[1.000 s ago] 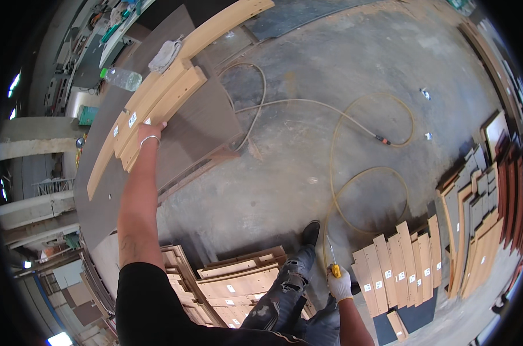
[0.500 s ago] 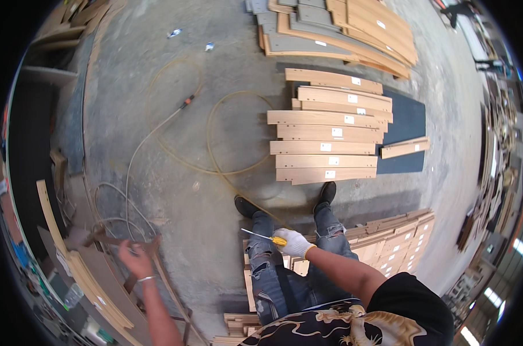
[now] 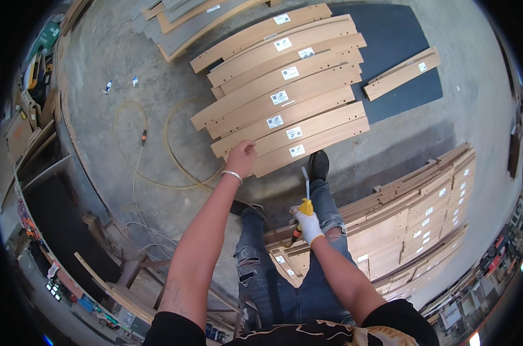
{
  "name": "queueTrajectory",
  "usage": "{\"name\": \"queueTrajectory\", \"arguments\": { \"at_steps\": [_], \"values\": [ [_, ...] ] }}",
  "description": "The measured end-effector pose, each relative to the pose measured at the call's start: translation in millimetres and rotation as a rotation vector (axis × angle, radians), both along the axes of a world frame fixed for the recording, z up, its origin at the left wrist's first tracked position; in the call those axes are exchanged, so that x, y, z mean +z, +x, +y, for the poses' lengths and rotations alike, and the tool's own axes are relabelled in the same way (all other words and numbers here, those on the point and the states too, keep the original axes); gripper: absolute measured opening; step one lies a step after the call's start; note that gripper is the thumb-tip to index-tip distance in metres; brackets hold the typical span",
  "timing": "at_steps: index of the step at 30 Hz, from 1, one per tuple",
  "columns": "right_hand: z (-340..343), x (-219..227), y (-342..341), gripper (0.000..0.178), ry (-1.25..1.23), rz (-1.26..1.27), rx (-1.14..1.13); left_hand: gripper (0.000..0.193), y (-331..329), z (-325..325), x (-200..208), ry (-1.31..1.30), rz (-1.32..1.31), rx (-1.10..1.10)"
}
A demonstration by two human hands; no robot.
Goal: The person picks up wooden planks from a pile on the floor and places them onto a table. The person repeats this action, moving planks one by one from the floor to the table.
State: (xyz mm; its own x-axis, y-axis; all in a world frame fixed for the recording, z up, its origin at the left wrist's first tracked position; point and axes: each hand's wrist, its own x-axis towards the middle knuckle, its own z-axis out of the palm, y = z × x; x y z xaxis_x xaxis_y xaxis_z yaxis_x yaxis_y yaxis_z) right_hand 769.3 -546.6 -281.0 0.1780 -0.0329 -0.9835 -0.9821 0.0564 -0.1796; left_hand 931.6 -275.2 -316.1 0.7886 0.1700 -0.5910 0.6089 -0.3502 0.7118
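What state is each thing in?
Bare left hand: fingers curled, contact unclear
White-gloved right hand: closed
Yellow tool with metal nozzle: gripped in right hand
Translucent yellowish hose: loosely looped
Curved light-wood slats: overlapping, white labels up
Dark flat board: partly covered
Short light-wood strip: on board

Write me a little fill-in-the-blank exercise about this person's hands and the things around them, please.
1. The right hand wears a knitted fabric glove coloured ____.
2. It holds a tool with a slim metal tube and a body coloured ____.
3. A round, silver-coloured bracelet circles the wrist of the ____ hand.
4. In the picture, a short, light-brown wooden plank on the flat dark-blue panel lies to the ____ of the curved, light-brown wooden boards.

Missing words: white; yellow; left; right.
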Motion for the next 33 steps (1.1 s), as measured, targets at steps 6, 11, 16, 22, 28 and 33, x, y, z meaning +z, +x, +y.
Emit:
{"name": "queueTrajectory", "arguments": {
  "at_steps": [6, 11, 16, 22, 28, 33],
  "values": [
    [-56.6, -42.8, 41.1, 0.018, -0.043, 0.083, -0.376, 0.080, -7.3, -103.5, -86.3, 0.628, -0.031, -0.787],
    [-68.4, -49.1, 67.5, 0.022, 0.036, 0.075, -0.446, 0.102, 21.2, -158.1, -126.8, 0.713, -0.086, -0.655],
    [-72.0, -56.2, 64.4, 0.025, 0.078, 0.068, -0.573, 0.105, 40.7, -167.5, -138.1, 0.675, -0.078, -0.557],
    [-53.8, -54.6, 63.9, 0.030, 0.215, 0.029, -0.664, 0.093, 47.5, -171.0, -137.4, 0.694, -0.001, -0.549],
    [-53.6, -54.1, 69.8, 0.028, 0.166, -0.057, -0.632, 0.085, 38.7, -174.4, -144.8, 0.724, -0.111, -0.482],
    [-59.0, -52.9, 73.8, 0.027, 0.202, -0.094, -0.652, 0.078, 38.1, -138.4, -167.1, 0.512, -0.087, -0.399]
  ]
}}
